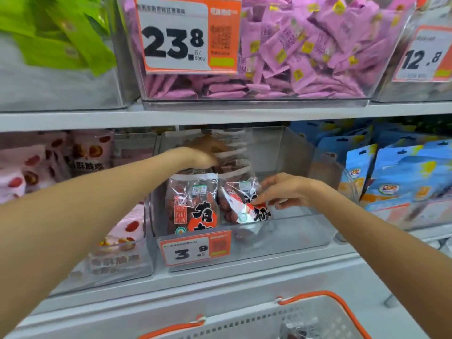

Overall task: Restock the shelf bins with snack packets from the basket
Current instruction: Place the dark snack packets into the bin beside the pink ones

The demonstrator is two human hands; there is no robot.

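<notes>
A clear plastic bin (288, 231) on the middle shelf holds a row of red date packets. The front upright packet (193, 204) stands at the bin's left. Beside it a second packet (241, 204) leans tilted to the right. My left hand (200, 152) reaches over the row and rests on the tops of the packets further back. My right hand (281, 189) touches the tilted packet's right edge with its fingertips. The white basket (313, 321) with orange handles sits at the bottom of the view, a packet partly visible inside.
Above, a clear bin (256, 96) is full of pink packets, with green packets (56, 33) to its left. Pink date bags (97, 152) fill the bin to the left, blue pouches (406, 177) the one to the right. An orange price tag (195, 248) hangs on the bin front.
</notes>
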